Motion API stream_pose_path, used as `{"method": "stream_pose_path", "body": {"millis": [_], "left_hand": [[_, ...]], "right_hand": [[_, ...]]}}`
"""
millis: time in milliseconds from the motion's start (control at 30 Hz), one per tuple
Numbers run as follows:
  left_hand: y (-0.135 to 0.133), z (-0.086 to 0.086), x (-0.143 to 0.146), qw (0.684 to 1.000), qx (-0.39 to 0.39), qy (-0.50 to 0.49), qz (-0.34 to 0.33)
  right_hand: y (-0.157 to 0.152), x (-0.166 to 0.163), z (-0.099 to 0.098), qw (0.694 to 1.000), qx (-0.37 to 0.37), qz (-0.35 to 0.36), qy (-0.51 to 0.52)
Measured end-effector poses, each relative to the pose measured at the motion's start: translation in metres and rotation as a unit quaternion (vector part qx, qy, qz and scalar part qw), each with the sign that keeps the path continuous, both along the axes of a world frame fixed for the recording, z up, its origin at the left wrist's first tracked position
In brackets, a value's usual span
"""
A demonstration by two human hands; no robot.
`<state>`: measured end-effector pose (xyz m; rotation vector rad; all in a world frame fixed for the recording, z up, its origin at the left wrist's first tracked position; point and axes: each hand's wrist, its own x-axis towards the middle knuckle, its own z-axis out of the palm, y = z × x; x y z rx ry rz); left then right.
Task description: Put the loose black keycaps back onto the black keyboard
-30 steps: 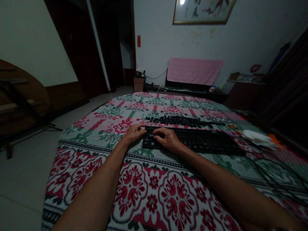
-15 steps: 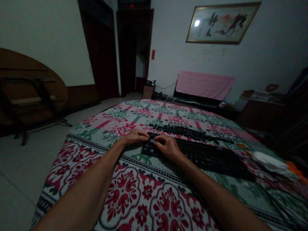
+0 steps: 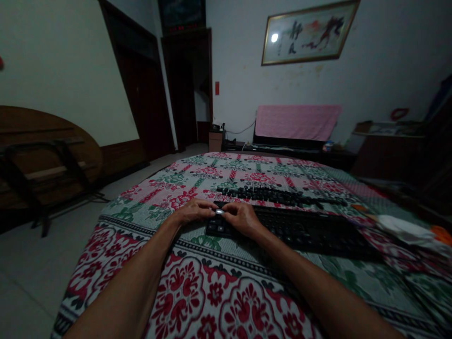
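Observation:
A black keyboard (image 3: 318,233) lies across the patterned cloth, its left end under my hands. My left hand (image 3: 193,210) has its thumb and fingers drawn together at the left end of a small keycap (image 3: 219,212) whose top catches the light. From the other side my right hand (image 3: 243,217) pinches the same keycap between thumb and forefinger, just above the keyboard's upper left part. A few keys show at the keyboard's lower left corner, below my fingers. Behind the keyboard, loose black keycaps (image 3: 270,194) lie in a long row.
The flowered cloth (image 3: 183,292) covers the broad surface before me. At the right lie a white cloth-like item (image 3: 402,228) and something orange (image 3: 441,234). A folded round table (image 3: 45,160) leans at the left. A pink cloth (image 3: 296,122) hangs by the far wall.
My view has tilted slightly up. The keycap between my fingers now shows a bright, shiny top, and my hands stay close together at the keyboard's left end.

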<state>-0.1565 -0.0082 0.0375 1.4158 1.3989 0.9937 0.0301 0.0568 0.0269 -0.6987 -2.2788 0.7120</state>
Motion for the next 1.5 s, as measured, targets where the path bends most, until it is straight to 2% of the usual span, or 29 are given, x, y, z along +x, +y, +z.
{"method": "stream_pose_path", "body": {"millis": [200, 433, 700, 1033, 1500], "left_hand": [[0.0022, -0.0021, -0.0004, 1.000, 0.012, 0.008, -0.011], [0.0007, 0.0017, -0.0001, 0.999, 0.013, 0.039, -0.034], [0.0002, -0.0017, -0.0046, 0.999, -0.005, 0.051, -0.017], [-0.0005, 0.0015, -0.0044, 0.996, -0.022, 0.087, 0.008], [0.0045, -0.0029, -0.0060, 0.998, -0.036, 0.058, 0.005]], "right_hand": [[-0.0022, -0.0026, 0.0016, 1.000, -0.002, -0.026, -0.005], [-0.0026, -0.0029, 0.0035, 0.999, -0.007, -0.016, -0.030], [-0.0050, -0.0024, 0.0058, 0.990, 0.108, -0.018, -0.088], [-0.0062, -0.0027, 0.0055, 0.991, 0.092, -0.006, -0.092], [-0.0085, -0.0040, 0.0073, 0.990, 0.108, 0.000, -0.094]]}}
